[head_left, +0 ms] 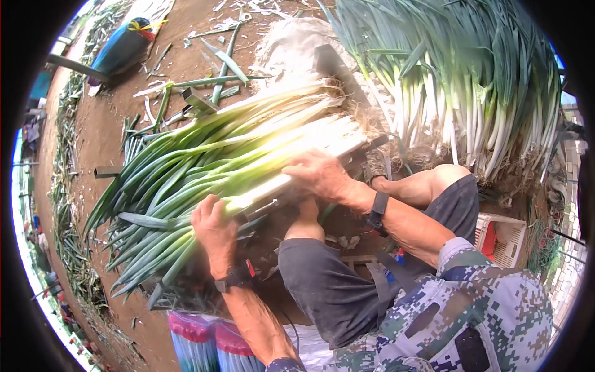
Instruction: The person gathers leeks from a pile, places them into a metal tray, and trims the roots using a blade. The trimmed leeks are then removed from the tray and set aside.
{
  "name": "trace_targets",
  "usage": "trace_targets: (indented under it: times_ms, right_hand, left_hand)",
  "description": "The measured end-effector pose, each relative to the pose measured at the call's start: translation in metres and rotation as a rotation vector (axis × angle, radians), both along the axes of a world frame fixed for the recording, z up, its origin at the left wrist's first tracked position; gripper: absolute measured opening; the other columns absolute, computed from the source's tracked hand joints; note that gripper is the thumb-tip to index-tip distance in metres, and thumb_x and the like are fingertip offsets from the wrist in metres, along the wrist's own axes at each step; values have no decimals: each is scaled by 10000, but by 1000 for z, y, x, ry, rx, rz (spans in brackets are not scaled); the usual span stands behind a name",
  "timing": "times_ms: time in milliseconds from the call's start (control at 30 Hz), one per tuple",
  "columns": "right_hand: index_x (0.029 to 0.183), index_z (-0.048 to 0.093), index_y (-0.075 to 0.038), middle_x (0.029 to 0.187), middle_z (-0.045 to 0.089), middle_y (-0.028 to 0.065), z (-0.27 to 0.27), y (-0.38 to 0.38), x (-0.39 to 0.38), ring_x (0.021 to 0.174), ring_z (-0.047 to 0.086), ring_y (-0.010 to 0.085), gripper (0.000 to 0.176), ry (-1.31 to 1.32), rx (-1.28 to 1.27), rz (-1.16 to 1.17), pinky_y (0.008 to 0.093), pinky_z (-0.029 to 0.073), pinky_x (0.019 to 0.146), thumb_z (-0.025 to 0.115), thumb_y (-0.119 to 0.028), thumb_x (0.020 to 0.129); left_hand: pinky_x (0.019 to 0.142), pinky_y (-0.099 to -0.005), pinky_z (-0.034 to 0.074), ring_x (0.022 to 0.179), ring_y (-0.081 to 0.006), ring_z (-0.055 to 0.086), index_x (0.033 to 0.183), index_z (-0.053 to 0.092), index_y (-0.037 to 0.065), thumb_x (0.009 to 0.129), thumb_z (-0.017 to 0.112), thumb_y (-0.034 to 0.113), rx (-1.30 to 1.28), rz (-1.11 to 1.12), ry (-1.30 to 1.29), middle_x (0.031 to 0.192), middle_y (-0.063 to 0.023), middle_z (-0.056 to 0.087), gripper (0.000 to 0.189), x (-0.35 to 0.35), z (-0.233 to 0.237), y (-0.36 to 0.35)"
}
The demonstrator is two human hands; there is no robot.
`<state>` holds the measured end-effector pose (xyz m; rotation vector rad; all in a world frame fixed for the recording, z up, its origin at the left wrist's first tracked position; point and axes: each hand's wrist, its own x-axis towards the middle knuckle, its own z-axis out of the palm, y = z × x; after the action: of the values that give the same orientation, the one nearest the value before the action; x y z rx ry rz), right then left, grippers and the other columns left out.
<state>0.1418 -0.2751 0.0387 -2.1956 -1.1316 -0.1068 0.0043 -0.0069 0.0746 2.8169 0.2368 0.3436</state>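
A thick pile of green onions (204, 149) lies in front of me across a low stand, white root ends to the right and green leaves fanning left. My left hand (214, 226) is closed at the near edge of the pile, where stalks turn to leaves. My right hand (322, 177) has its fingers curled over the white stalks near the roots. What sits beneath its fingertips is partly hidden. A metal edge of the stand (263, 209) shows between the two hands.
A large heap of green onions (458, 93) stands at the upper right, roots toward me. A pale crate (505, 239) is by my right side. Plastic-wrapped bundles (214, 344) lie below my left arm. A blue bundle (121, 49) and leaf scraps lie on the dirt floor.
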Motion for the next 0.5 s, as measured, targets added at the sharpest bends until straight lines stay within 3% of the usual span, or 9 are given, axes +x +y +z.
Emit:
trace_targets:
  times_ms: [233, 333, 367, 500]
  right_hand:
    - [1202, 674, -162, 1119, 634, 75, -16, -7, 1, 1038, 597, 309, 405, -34, -37, -6, 447, 485, 895, 737, -225, 807]
    - [1201, 670, -146, 1146, 643, 95, -18, -9, 7, 1080, 596, 318, 397, 28, -102, 46, 441, 499, 928, 734, -209, 815]
    - [1228, 646, -108, 1194, 634, 137, -19, -12, 8, 1127, 589, 346, 437, 155, -98, 69, 453, 489, 984, 726, -242, 820]
    - [1240, 608, -43, 1222, 610, 194, 36, -38, 18, 1143, 575, 383, 441, 290, 64, 41, 454, 469, 1006, 701, -270, 874]
  left_hand:
    - [1011, -456, 405, 1155, -347, 529, 1012, 714, 149, 646, 749, 40, 18, 44, -18, 1194, -75, 610, 384, 2, -7, -10]
    - [1026, -460, 393, 1157, -346, 534, 993, 707, 125, 671, 686, 3, -3, 27, -53, 1192, -85, 618, 345, 3, -6, -10]
    - [1029, -464, 390, 1158, -349, 536, 991, 703, 119, 668, 693, 23, 18, 37, -42, 1190, -92, 621, 338, 3, -9, -8]
    - [1051, -485, 376, 1163, -366, 538, 1026, 696, 99, 674, 722, 98, 14, -40, -29, 1203, -128, 628, 353, 9, -18, -9]
